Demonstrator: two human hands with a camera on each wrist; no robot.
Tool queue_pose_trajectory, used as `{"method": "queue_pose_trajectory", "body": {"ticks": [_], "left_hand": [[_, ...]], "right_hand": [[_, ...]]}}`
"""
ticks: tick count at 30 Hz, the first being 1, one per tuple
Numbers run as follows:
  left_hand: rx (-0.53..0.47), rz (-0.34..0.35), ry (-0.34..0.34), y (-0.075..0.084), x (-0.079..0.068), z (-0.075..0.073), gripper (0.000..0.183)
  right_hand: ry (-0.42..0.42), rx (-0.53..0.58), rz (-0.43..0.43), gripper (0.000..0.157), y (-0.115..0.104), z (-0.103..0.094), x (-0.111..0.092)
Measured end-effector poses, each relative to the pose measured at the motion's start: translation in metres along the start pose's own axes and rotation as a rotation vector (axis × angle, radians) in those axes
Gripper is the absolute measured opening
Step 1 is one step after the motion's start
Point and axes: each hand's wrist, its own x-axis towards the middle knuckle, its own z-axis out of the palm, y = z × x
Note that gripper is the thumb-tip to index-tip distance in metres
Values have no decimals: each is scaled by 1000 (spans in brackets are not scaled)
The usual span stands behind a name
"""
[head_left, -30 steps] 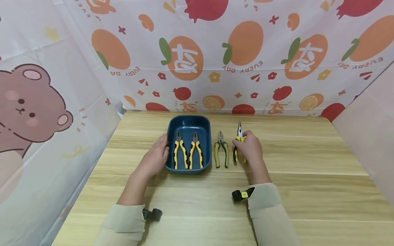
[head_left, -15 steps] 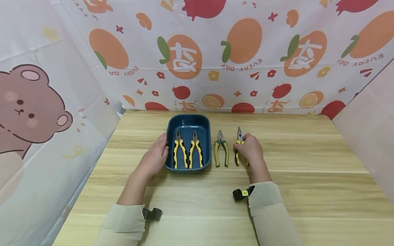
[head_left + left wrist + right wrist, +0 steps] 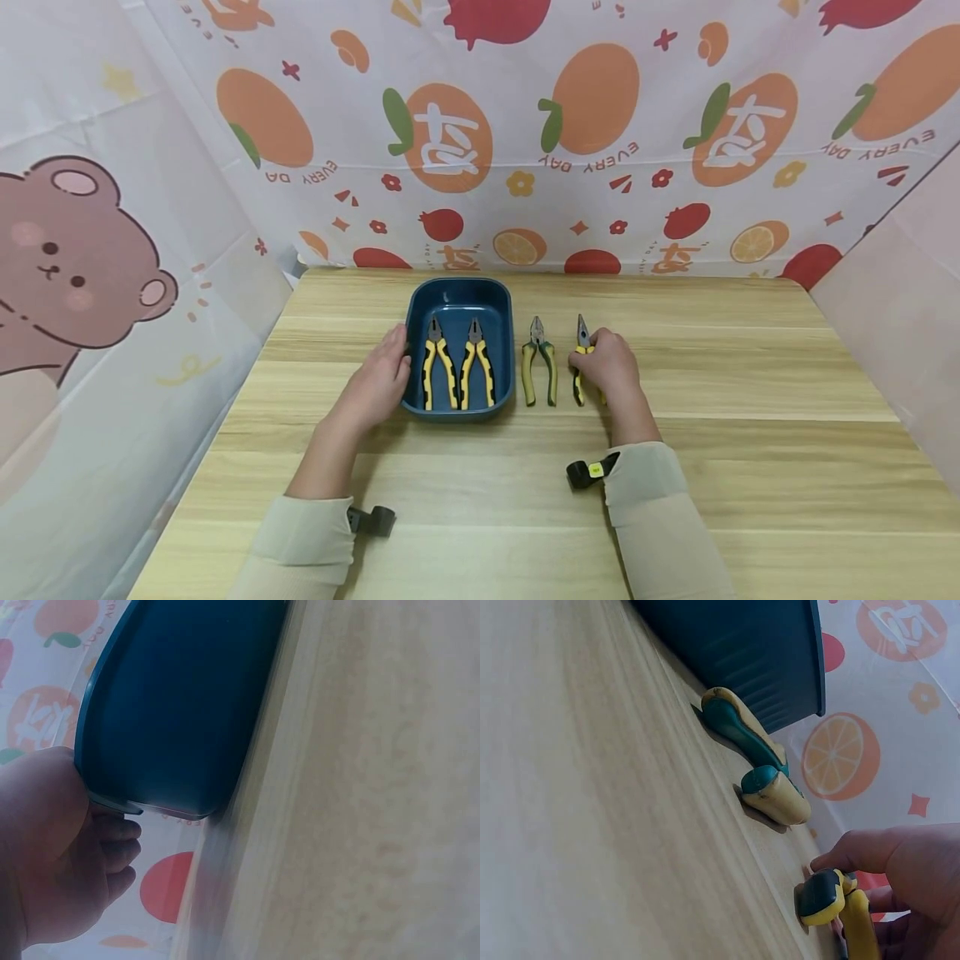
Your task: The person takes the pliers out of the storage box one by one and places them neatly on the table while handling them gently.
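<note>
My left hand rests along the left side of a dark blue tray, its fingers fairly straight against the wall. Two yellow-and-black combination pliers lie side by side inside, jaws pointing away from me. Just right of the tray, green-handled pliers lie on the table with handles spread. Farther right, my right hand grips yellow-and-black needle-nose pliers from above, near the pivot. In the right wrist view, one handle end sits close over the wood, and the fingers hide part of the tool.
The wooden table runs back to a fruit-print cloth. A bear-print cloth hangs at the left side. Each sleeve cuff carries a small black camera.
My right hand has drawn the needle-nose pliers a little toward me, lowering them level with the green-handled pair. The left hand and tray stay in place.
</note>
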Motion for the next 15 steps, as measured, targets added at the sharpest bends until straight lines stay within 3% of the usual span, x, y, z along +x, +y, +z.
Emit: {"method": "queue_pose_trajectory", "body": {"ticks": [15], "left_hand": [[-3,1,6,-1,0,2,60]], "right_hand": [[1,-6,2,40,1,3,0]]}}
